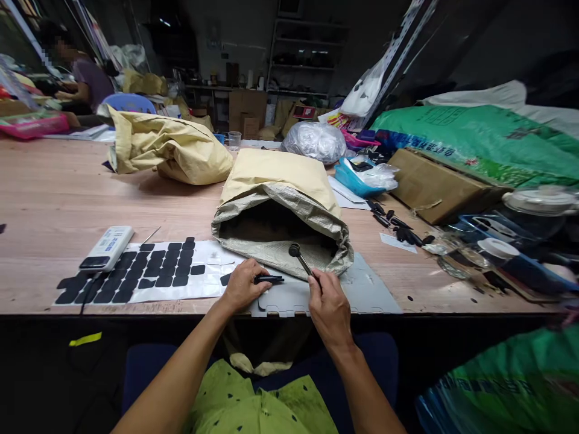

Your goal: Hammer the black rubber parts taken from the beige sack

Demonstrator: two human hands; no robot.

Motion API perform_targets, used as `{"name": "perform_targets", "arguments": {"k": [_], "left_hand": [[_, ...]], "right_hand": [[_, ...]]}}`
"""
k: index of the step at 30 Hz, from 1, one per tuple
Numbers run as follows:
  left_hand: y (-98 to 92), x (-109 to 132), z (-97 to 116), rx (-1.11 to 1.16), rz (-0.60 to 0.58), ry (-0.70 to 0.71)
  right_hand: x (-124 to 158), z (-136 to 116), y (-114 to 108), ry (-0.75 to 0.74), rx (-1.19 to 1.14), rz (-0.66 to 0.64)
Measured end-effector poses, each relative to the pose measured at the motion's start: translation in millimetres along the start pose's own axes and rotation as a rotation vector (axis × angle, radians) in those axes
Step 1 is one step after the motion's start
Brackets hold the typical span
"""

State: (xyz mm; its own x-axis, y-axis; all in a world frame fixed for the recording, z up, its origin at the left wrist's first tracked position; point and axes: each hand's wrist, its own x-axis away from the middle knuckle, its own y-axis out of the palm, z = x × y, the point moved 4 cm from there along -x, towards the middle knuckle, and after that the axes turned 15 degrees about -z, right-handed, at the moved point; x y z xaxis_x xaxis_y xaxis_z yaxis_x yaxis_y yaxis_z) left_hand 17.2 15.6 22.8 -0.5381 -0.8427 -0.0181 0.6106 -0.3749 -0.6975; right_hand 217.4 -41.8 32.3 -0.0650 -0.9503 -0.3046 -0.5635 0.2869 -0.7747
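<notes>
My left hand (243,284) is closed on a short black stick-like part (268,279), held flat over a grey plastic sheet (362,289) at the table's near edge. My right hand (329,304) pinches the lower end of a slim black tool with a ring-shaped head (296,252), which points up and left toward the mouth of an open woven sack (280,238). The sack lies directly behind both hands, its inside dark. To the left, a white sheet (149,274) carries several black rounded pads in rows.
A white handheld device (107,247) lies on the sheet's left part. A crumpled tan sack (167,147) sits at the back left. Loose black parts (398,229), a cardboard box (434,184), jars and green sacks crowd the right. A person sits far left.
</notes>
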Motion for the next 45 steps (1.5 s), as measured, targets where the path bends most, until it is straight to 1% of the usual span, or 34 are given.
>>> {"name": "perform_targets", "arguments": {"k": [2, 5, 8, 10, 15, 19, 22, 26, 29, 33, 36, 38, 40, 43, 45], "left_hand": [[1.7, 0, -1, 0.000, -0.003, 0.007], [3.5, -1, -1, -0.021, 0.001, 0.018], [4.5, -1, -2, -0.049, -0.011, 0.036], [4.4, -2, -2, -0.058, -0.016, 0.049], [4.4, -1, -2, -0.054, -0.039, 0.060], [5.3, -1, -2, -0.032, -0.043, 0.045], [5.3, -1, -3, -0.016, -0.050, 0.052], [1.8, -1, -5, 0.037, -0.080, 0.062], [-1.8, -1, -7, 0.121, -0.096, 0.064], [-3.5, 1, -9, 0.182, -0.075, 0.059], [-2.5, 1, -11, 0.190, -0.060, 0.043], [-2.0, 1, -11, 0.183, -0.059, 0.048], [-1.8, 1, -9, 0.156, -0.058, 0.071], [-0.7, 2, -7, 0.084, -0.060, 0.086], [0.6, 2, -8, 0.053, -0.066, 0.069]], "right_hand": [[13, -6, -4, -0.018, -0.133, -0.045], [31, -11, 0, -0.001, -0.248, -0.142], [44, -13, 8, 0.000, -0.278, -0.193], [48, -14, 12, -0.021, -0.268, -0.197], [54, -17, 18, -0.098, -0.190, -0.178], [56, -17, 22, -0.096, -0.137, -0.192], [53, -20, 20, -0.098, -0.146, -0.174], [51, -31, 15, -0.157, -0.181, -0.154], [52, -37, 17, -0.180, -0.188, -0.178], [55, -37, 27, -0.164, -0.142, -0.240], [49, -36, 25, -0.152, -0.115, -0.257], [39, -33, 18, -0.140, -0.087, -0.220], [22, -26, 9, -0.115, -0.019, -0.162], [-7, -6, 0, -0.009, 0.200, -0.069], [-24, 9, 1, 0.030, 0.349, -0.039]]}}
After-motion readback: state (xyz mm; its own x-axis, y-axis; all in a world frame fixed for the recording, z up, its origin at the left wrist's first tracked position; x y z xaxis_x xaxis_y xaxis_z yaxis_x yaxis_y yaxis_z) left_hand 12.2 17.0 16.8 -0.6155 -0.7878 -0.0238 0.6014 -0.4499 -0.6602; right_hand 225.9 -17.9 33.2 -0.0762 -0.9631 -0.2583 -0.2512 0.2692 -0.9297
